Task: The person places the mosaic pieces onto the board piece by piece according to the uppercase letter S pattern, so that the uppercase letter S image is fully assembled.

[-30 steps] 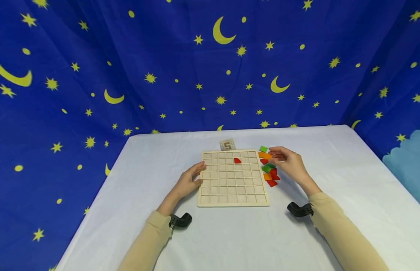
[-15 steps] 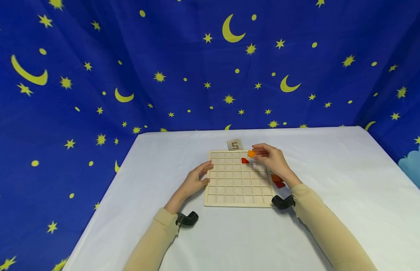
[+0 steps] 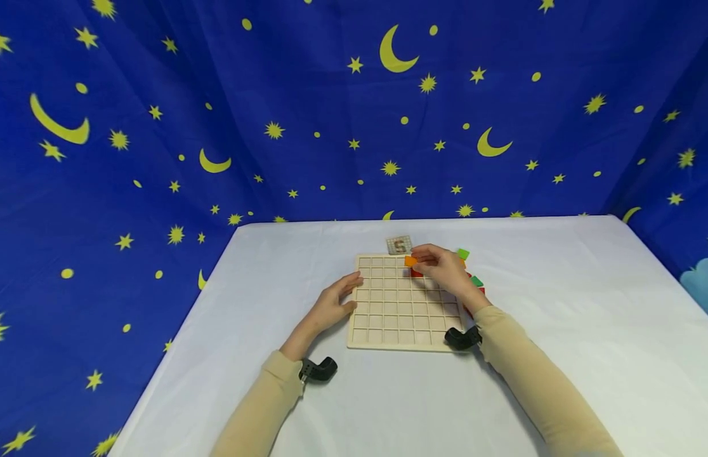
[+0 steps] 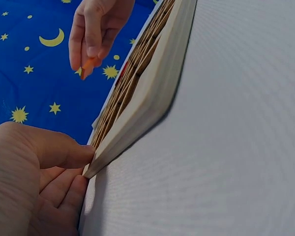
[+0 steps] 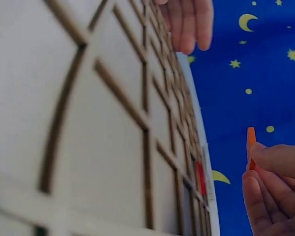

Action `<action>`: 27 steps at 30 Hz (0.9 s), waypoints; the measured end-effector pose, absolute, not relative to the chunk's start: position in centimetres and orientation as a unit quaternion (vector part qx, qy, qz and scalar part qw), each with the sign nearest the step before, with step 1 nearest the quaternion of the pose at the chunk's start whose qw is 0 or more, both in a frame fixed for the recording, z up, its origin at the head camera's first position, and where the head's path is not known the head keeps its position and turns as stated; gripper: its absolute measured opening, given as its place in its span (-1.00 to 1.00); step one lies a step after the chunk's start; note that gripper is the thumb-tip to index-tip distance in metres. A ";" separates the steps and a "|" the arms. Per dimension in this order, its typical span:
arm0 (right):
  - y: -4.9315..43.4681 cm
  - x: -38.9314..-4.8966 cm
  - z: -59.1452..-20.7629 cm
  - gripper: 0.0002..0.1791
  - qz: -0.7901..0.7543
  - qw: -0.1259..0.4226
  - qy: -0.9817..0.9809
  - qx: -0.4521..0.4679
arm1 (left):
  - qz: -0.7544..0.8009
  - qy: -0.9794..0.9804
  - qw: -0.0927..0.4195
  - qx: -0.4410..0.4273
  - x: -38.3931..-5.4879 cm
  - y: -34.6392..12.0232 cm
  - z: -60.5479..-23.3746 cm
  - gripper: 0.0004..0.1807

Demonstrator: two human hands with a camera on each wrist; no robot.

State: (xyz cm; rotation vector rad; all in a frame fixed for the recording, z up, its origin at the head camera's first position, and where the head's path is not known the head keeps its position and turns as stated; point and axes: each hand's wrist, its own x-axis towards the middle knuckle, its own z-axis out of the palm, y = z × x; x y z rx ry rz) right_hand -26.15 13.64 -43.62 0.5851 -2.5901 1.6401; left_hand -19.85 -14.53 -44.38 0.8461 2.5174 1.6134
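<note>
A pale wooden grid board (image 3: 388, 311) lies on the white table. My left hand (image 3: 333, 301) rests against its left edge, thumb and fingers spread apart along the rim; in the right wrist view those fingers look straight. Above the board's far part, my right hand (image 3: 447, 271) pinches an orange tile (image 3: 410, 261) between thumb and fingers. The right wrist view shows the orange tile (image 5: 251, 147) edge-on, clear of the board. A red tile (image 3: 417, 273) with a rounded side sits in a cell just below, partly hidden by the right hand.
Past the board's far edge lies a small pattern card (image 3: 398, 245) with an S-like figure. Several loose tiles, including a green tile (image 3: 463, 254), lie along the board's right side, partly covered by the right hand and wrist. A starry blue curtain (image 3: 331, 114) hangs behind the table.
My right hand has moved left from the tile pile to over the board, now holding an orange tile. The left hand stays at the board's left edge. The head view has shifted slightly.
</note>
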 end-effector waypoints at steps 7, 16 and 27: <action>13.3 -26.4 -44.1 -0.63 0.498 0.018 -0.845 0.195 | 0.510 0.819 0.013 0.263 -21.0 -15.0 -46.6 -0.28; 12.7 -26.7 -44.7 -0.64 0.499 0.018 -0.840 0.213 | 0.508 0.814 -0.002 0.282 -20.5 -14.7 -45.7 -0.32; 12.0 -27.0 -45.8 -0.67 0.481 0.026 -0.850 0.213 | 0.512 0.810 0.023 0.286 -19.2 -14.5 -43.1 -0.34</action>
